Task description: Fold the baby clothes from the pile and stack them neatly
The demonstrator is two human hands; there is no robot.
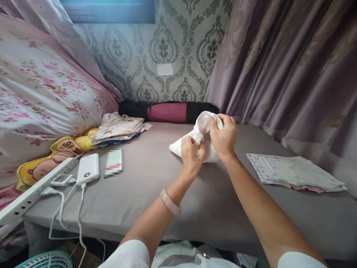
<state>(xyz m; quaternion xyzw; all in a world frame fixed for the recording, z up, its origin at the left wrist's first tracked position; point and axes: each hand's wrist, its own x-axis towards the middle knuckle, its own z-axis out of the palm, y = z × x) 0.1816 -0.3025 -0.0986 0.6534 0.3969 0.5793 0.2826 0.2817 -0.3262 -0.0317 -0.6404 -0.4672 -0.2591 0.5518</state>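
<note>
Both my hands grip a small white cloth (201, 128) held just above the grey bed sheet (156, 186). My left hand (192, 153) pinches its lower part, fingers closed, a pale bangle on that wrist. My right hand (223, 136) is closed on the cloth's upper edge, which bunches up between the two hands. The bottom corner of the cloth rests on the sheet to the left of my left hand.
A folded stack of pale cloths (292, 173) lies at the right. A pile of clothes (119, 128) sits at the back left beside a floral duvet (41, 96). A white power bank (88, 168), cables, a power strip (36, 190) and a small packet (113, 162) lie at the left. Curtains (292, 67) hang at the right.
</note>
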